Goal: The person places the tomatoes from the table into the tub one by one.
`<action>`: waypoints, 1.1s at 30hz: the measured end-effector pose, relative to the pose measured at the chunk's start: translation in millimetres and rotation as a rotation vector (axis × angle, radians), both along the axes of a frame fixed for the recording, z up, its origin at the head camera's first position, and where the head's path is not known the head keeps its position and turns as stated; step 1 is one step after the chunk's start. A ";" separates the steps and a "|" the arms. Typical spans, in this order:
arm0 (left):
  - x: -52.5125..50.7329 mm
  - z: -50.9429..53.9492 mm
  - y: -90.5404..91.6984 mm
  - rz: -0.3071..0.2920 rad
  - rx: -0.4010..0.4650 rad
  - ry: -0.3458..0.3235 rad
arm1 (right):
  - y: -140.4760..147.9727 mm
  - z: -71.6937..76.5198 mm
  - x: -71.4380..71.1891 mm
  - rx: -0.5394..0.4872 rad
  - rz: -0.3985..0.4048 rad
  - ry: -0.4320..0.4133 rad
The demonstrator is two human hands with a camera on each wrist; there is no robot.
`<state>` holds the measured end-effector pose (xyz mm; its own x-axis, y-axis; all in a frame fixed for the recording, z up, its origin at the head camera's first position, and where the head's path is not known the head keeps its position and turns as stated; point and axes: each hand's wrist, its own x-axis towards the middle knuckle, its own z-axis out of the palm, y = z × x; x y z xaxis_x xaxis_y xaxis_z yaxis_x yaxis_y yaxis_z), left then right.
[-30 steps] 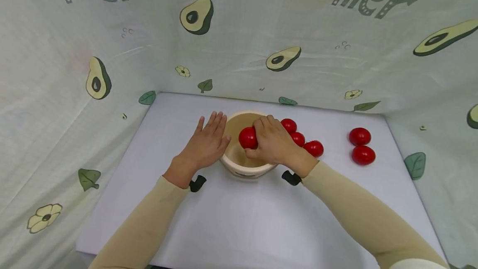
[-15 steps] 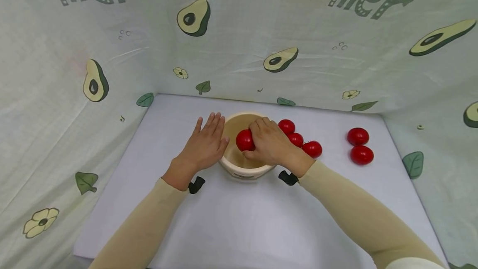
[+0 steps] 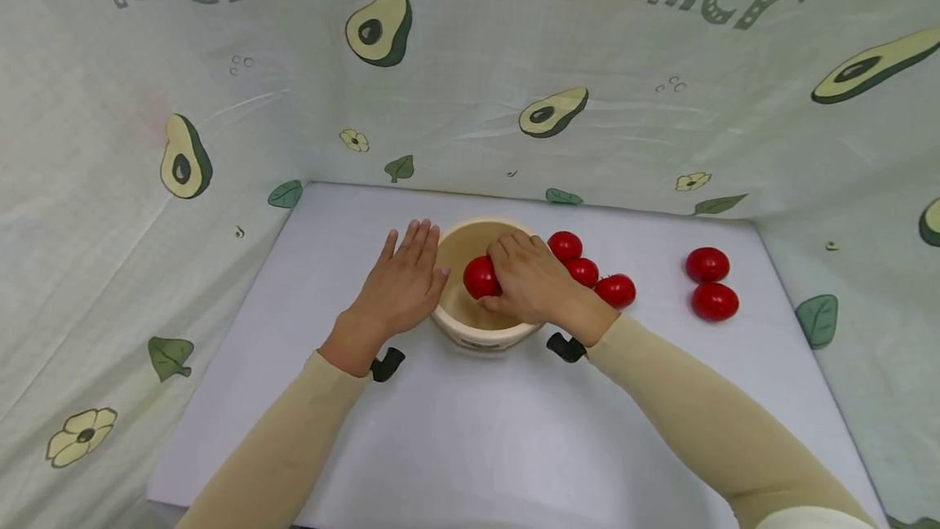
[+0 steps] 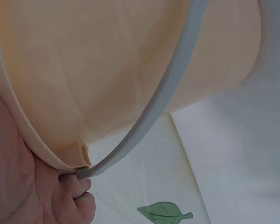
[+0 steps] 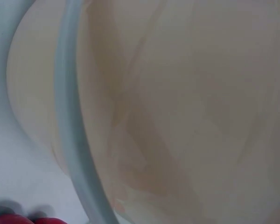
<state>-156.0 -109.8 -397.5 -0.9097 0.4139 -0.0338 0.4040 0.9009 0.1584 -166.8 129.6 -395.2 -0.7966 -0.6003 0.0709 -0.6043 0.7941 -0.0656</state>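
A cream bucket (image 3: 481, 338) stands mid-table with its mouth facing up. My right hand (image 3: 530, 280) grips a red tomato (image 3: 481, 277) at the bucket's mouth, thumb below and fingers over the top. Against the left side of the rim lies my left hand (image 3: 400, 288), its fingers straight. The left wrist view shows that hand (image 4: 42, 191) touching the bucket's rim (image 4: 19, 114), near the end of a grey bail handle (image 4: 154, 100). In the right wrist view the bucket's wall (image 5: 191, 102) and the handle (image 5: 70, 98) fill most of the picture; the right hand is out of sight there.
Right of the bucket, three tomatoes lie close together, the nearest a tomato (image 3: 615, 291) by the right forearm. Farther right are two more, a back tomato (image 3: 707, 265) and a front tomato (image 3: 715, 302). A printed cloth (image 3: 455, 64) hangs behind the white table (image 3: 470, 439).
My right hand and the tomato have shifted slightly left and toward me over the bucket. The left hand stays at the rim. The head view has drifted a little.
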 end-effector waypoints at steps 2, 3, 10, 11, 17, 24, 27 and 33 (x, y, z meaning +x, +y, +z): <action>0.4 -0.7 -0.5 0.000 0.012 0.001 | -1.0 0.3 -0.2 0.003 0.001 -0.002; 0.5 -1.1 -0.9 -0.001 0.019 0.004 | -1.5 0.5 -0.3 0.003 0.001 -0.003; -0.3 -2.2 -1.1 0.007 0.053 -0.015 | -1.1 1.7 -0.4 -0.045 -0.016 -0.019; -0.5 -2.3 -1.1 0.007 0.056 -0.013 | -0.5 1.6 0.0 -0.065 -0.019 -0.013; 0.3 -1.3 0.1 0.005 0.078 -0.012 | 10.7 -1.9 4.4 -0.264 -0.028 0.182; 1.2 -1.0 0.8 0.005 0.097 -0.042 | 57.5 -8.4 2.9 -0.476 -0.089 0.437; 1.0 -0.7 0.3 0.009 0.106 -0.046 | 84.8 -16.0 2.2 -0.464 -0.181 0.457; 0.0 -3.5 -0.8 0.005 0.122 -0.046 | 135.3 -50.8 14.3 -0.297 -0.427 0.339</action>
<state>-156.0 -110.7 -401.0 -0.9103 0.4131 -0.0253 0.3894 0.8757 0.2856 -152.5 264.9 -445.9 -0.8661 -0.1494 0.4769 -0.2631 0.9477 -0.1809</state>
